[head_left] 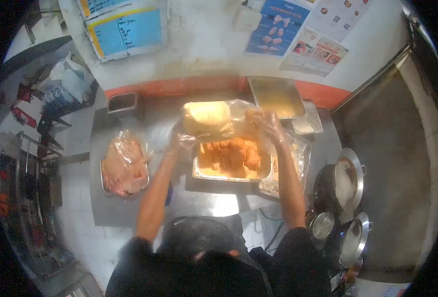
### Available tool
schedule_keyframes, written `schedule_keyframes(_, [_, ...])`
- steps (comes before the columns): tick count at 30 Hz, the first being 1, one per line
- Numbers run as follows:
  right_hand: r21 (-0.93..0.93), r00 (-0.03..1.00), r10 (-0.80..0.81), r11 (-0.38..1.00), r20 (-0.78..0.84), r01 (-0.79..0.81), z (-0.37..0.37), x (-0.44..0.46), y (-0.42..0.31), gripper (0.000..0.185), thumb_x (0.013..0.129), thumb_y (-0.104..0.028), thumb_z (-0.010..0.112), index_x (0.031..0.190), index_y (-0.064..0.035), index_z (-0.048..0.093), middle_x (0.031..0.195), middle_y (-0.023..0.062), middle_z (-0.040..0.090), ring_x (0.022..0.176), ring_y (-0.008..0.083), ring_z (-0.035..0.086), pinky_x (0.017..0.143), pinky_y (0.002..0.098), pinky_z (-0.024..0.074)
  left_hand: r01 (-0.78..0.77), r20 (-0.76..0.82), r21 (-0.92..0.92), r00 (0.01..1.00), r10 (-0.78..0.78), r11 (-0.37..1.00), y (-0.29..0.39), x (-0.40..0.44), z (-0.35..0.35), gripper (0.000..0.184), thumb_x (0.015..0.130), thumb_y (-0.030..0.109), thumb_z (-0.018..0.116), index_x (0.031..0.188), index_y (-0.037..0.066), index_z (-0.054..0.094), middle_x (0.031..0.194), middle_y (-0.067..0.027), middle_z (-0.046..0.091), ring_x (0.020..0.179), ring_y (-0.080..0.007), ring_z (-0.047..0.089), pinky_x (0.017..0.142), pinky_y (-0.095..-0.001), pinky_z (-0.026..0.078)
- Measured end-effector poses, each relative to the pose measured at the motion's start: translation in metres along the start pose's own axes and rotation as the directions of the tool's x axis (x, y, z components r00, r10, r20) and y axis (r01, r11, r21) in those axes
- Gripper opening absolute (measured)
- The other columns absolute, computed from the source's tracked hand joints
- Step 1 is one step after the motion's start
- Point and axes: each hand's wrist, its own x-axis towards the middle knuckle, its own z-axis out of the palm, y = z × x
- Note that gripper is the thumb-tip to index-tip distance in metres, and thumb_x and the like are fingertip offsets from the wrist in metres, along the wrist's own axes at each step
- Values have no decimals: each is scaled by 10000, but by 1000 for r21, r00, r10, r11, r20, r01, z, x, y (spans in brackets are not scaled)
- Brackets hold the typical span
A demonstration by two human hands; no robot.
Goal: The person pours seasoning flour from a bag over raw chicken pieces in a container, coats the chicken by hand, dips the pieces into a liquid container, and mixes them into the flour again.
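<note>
A clear plastic bag of pale yellow powder (208, 120) is held up over a metal tray (195, 172). My left hand (179, 137) grips its left side, the fingers partly hidden by glare and plastic. At the other end, my right hand (270, 123) is closed on the loose, gathered plastic. Both hands look wrapped in thin clear gloves. Under the bag, orange-coated chicken pieces (236, 156) fill the tray. Just right of it, below my right forearm, lies a clear container with crumbly pale contents (299, 156).
Raw chicken under plastic (125, 163) sits in a tray on the steel table's left. Toward the wall stand a small metal container (123, 102) and a pan of yellowish liquid (278, 99). Round metal pans (357, 180) are at the right, beside the table.
</note>
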Motion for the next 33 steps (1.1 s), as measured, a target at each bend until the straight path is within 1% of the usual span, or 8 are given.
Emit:
schedule_keyframes(2, [-53, 998, 14, 998, -56, -17, 8, -20, 26, 294, 871, -247, 672, 1002, 14, 709, 830, 55, 696, 709, 140, 619, 650, 298, 510, -406, 178, 489, 913, 368, 772, 44, -4, 21, 733, 661, 297, 888, 1254, 16, 563, 1200, -84, 643, 1119, -171, 588, 974, -366, 489])
schedule_keyframes(4, [-97, 992, 24, 995, -123, -36, 18, -22, 57, 300, 866, -249, 675, 996, 19, 708, 858, 64, 705, 722, 140, 620, 657, 302, 509, -409, 252, 402, 910, 331, 819, 66, 9, 27, 758, 654, 257, 883, 1295, 32, 548, 1248, -87, 626, 1164, -163, 572, 1006, -352, 462])
schedule_keyframes(6, [191, 988, 2, 981, -153, 28, 30, -17, 106, 295, 845, -241, 696, 994, 14, 709, 848, 59, 702, 760, 140, 624, 699, 310, 509, -402, 366, 663, 910, 195, 632, 94, 20, 32, 727, 681, 182, 752, 1351, 42, 504, 1318, -123, 590, 1203, -246, 569, 1043, -366, 428])
schedule_keyframes(10, [164, 965, -127, 972, -228, 167, 17, -23, 114, 296, 852, -229, 720, 1054, -15, 690, 902, 43, 693, 780, 144, 619, 710, 299, 504, -523, 483, 728, 850, 209, 444, 122, 38, 62, 720, 664, 196, 816, 1320, 74, 546, 1271, -96, 626, 1150, -228, 601, 1005, -346, 457])
schedule_keyframes(15, [241, 960, -112, 955, -256, 175, -42, -60, 80, 217, 908, -138, 657, 1081, -9, 682, 934, 38, 690, 779, 109, 609, 674, 242, 499, -325, 428, 545, 901, 76, 773, 102, 46, 115, 745, 671, 261, 863, 1313, 53, 546, 1247, -75, 633, 1099, -154, 584, 1000, -314, 441])
schedule_keyframes(26, [277, 986, 38, 961, -164, 9, 31, -56, 57, 251, 927, -204, 645, 1050, 13, 674, 864, 43, 684, 704, 93, 594, 574, 256, 474, -236, 322, 719, 947, -12, 654, 180, 16, 60, 696, 691, 121, 820, 1322, 32, 539, 1225, -58, 642, 1075, -123, 585, 978, -300, 457])
schedule_keyframes(30, [182, 985, -28, 981, -172, 59, 29, -31, 10, 202, 911, -179, 647, 983, 8, 676, 831, 41, 676, 708, 84, 584, 593, 270, 475, -292, 326, 545, 937, 122, 786, 138, 13, 15, 646, 758, 142, 738, 1350, 16, 512, 1248, -100, 624, 1109, -171, 583, 965, -330, 475])
schedule_keyframes(33, [-40, 968, -243, 970, -71, 240, 19, 7, -19, 191, 875, -141, 655, 986, 13, 680, 848, 67, 689, 731, 150, 616, 645, 308, 497, 7, 201, -169, 979, 27, 986, 23, 13, -46, 585, 859, 103, 654, 1394, 3, 439, 1279, -87, 590, 1079, -192, 607, 975, -321, 477])
